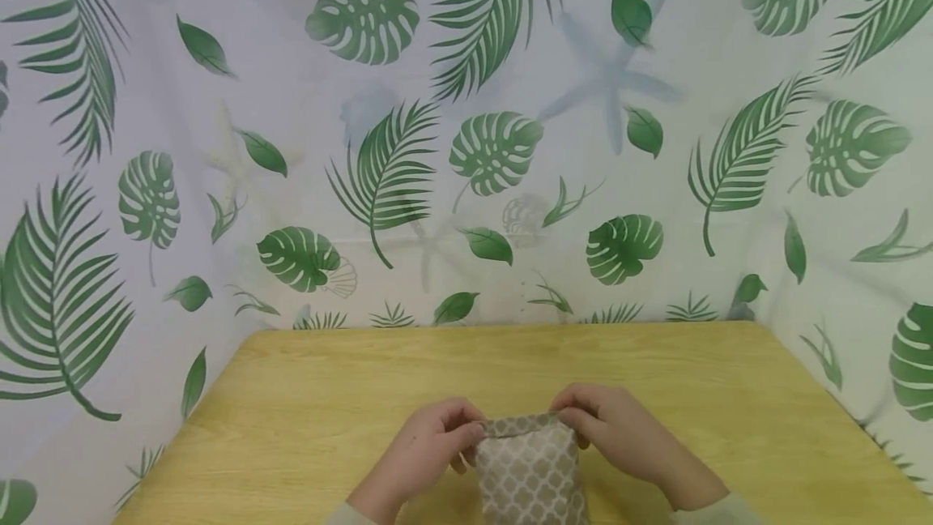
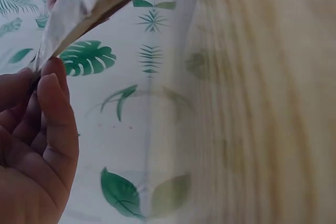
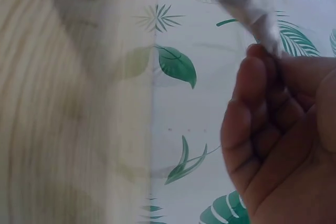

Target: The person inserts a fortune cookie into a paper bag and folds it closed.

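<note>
A beige cloth with a pale lattice pattern hangs between the two hands at the front middle of the table, a narrow strip folded over along its top edge. My left hand pinches its top left corner between thumb and fingers. At the top right corner, my right hand pinches the strip in the same way. The left wrist view shows the cloth slanting up from the fingertips. Seen from the right wrist, the cloth tapers to the pinched corner. Its lower end runs out of the head view.
Under the hands lies a light wooden table. Behind it and along both sides hang white curtains printed with green leaves, reaching down to the table's edges.
</note>
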Motion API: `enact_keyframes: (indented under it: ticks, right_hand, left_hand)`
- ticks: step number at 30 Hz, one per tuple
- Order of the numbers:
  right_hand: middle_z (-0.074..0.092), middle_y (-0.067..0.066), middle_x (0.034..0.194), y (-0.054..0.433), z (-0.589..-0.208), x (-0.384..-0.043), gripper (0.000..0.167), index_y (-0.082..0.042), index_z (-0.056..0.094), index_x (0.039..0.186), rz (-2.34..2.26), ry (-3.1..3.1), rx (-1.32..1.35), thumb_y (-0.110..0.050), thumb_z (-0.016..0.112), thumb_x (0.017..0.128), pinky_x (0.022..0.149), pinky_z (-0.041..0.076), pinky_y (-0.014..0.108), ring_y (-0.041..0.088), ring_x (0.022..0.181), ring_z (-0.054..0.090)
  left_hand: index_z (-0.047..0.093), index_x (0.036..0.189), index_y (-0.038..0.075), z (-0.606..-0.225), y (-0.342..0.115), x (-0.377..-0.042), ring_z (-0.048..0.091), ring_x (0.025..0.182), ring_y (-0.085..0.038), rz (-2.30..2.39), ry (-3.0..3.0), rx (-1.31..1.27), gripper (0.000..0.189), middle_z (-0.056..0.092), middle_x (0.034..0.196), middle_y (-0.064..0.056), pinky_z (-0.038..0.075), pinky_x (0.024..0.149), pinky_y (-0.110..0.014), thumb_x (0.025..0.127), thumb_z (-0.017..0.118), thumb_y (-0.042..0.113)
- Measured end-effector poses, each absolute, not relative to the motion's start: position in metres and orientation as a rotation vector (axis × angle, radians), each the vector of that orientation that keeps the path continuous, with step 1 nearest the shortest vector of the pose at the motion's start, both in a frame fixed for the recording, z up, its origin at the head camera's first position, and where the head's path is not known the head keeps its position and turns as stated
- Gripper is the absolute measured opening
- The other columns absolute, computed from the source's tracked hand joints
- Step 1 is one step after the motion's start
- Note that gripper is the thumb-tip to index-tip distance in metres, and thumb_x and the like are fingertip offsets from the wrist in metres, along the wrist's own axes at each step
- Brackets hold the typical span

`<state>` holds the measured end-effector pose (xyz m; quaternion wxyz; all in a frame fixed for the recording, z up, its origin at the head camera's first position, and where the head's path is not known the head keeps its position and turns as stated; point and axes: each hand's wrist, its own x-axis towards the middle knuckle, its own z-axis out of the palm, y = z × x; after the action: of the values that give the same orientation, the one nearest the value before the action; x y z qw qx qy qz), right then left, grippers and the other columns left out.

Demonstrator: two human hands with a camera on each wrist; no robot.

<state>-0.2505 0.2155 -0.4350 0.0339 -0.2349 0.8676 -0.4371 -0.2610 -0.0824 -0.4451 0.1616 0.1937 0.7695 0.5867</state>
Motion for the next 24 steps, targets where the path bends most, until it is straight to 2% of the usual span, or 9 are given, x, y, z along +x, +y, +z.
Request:
enact_keyframes:
  ticks: [5,12,20,24]
  right_hand:
    - [0.066,-0.003,0.083,0.217,-0.444,-0.258,0.015,-0.015,0.071,0.105,-1.341,2.665,-0.532,-0.026,0.059,0.104,0.063,0.053,0.031,0.018,0.072,0.061]
    - [0.067,0.002,0.078,0.215,-0.448,-0.270,0.018,-0.009,0.071,0.110,-1.413,2.591,-0.430,-0.022,0.062,0.102,0.059,0.053,0.033,0.023,0.070,0.063]
    - [0.063,0.003,0.077,0.216,-0.465,-0.272,0.018,-0.007,0.069,0.112,-1.410,2.547,-0.436,-0.018,0.067,0.097,0.059,0.053,0.034,0.024,0.069,0.061]
    - [0.062,0.003,0.081,0.215,-0.468,-0.267,0.017,-0.008,0.069,0.111,-1.399,2.534,-0.414,-0.018,0.067,0.097,0.062,0.051,0.033,0.022,0.073,0.058]
  left_hand:
    - [0.068,0.103,0.008,-0.454,-0.073,-0.278,0.064,0.077,-0.021,1.695,2.143,0.491,0.014,0.065,0.089,-0.007,0.057,0.066,-0.037,0.101,0.063,0.020]
    - [0.067,0.105,0.005,-0.468,-0.069,-0.289,0.062,0.078,-0.019,1.766,2.125,0.382,0.014,0.066,0.089,-0.007,0.055,0.065,-0.033,0.101,0.063,0.018]
    - [0.066,0.099,0.003,-0.489,-0.066,-0.287,0.057,0.066,-0.016,1.814,2.120,0.322,0.013,0.063,0.080,-0.005,0.051,0.059,-0.028,0.099,0.065,0.016]
    - [0.066,0.101,0.004,-0.496,-0.067,-0.285,0.055,0.065,-0.016,1.796,2.114,0.293,0.014,0.060,0.078,-0.004,0.049,0.057,-0.028,0.099,0.065,0.018]
